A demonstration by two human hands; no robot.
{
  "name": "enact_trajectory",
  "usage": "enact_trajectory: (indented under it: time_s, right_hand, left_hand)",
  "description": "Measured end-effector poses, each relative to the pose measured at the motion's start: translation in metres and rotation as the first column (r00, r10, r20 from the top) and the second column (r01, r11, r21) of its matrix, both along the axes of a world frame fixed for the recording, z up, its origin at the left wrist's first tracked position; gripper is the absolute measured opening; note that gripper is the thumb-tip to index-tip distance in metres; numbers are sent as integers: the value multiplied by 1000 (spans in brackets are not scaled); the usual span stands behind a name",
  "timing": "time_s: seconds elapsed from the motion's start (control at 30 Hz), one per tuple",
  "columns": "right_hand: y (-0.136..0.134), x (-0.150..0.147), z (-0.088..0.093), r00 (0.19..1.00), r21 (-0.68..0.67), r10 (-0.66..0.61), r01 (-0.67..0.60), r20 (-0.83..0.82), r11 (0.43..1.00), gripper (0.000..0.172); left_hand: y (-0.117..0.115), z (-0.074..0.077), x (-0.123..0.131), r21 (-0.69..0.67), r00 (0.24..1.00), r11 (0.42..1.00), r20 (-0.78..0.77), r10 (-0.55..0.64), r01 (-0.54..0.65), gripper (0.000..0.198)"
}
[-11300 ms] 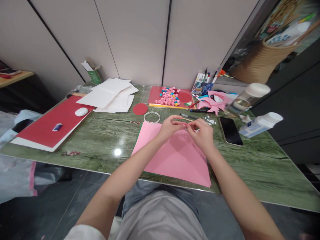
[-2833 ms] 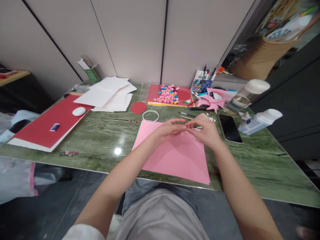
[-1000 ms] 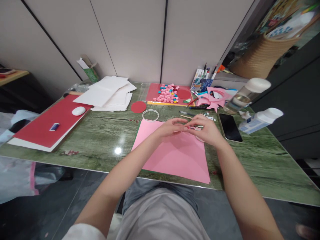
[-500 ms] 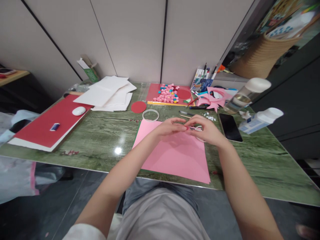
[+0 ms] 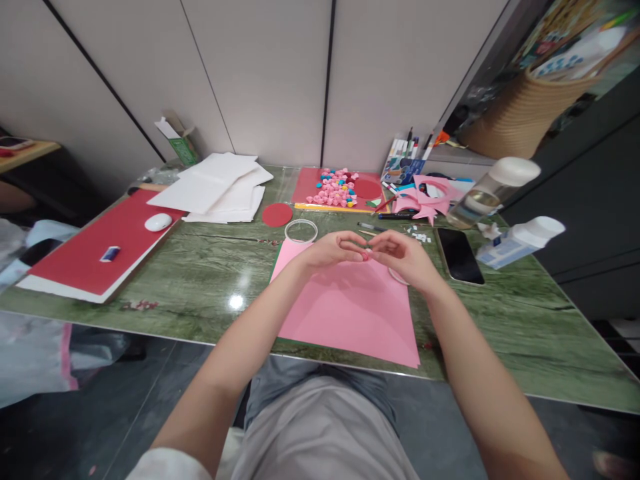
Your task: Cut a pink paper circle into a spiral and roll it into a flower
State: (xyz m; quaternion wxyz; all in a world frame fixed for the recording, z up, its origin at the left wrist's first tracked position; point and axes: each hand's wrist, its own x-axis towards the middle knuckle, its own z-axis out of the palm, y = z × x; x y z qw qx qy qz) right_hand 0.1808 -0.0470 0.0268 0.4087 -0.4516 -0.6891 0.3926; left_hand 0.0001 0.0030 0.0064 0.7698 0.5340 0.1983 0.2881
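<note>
Above a sheet of pink paper, both my hands meet fingertip to fingertip. Between them is a small pink paper roll, mostly hidden by the fingers. My left hand pinches it from the left, thumb against the bent fingers. From the other side my right hand closes thumb and forefinger on it. A white tape roll lies on the pink paper, partly covered by my right hand. Another pale ring rests at the paper's top left corner.
Behind the hands lies a pile of small pink rolls, some blue and yellow, near a red disc. A phone, white bottle and clear bottle stand right. White sheets and a red board lie left.
My hands have shifted slightly left with the pink paper roll, and my right fingertips have come closer to the left ones. The white tape roll is more covered now.
</note>
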Motion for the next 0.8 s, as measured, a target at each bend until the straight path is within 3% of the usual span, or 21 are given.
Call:
enact_trajectory:
  time_s: [0.33, 0.8]
  right_hand:
    - [-1, 2, 1, 1000, -28, -9, 8, -28, 1000, 19]
    - [-4, 1, 3, 982, -258, 65, -110, -175, 960, 19]
  left_hand:
    - [1, -2, 1, 33, 999, 999, -20, 37, -37, 37]
    - [-1, 3, -4, 88, 993, 993, -96, -75, 83, 38]
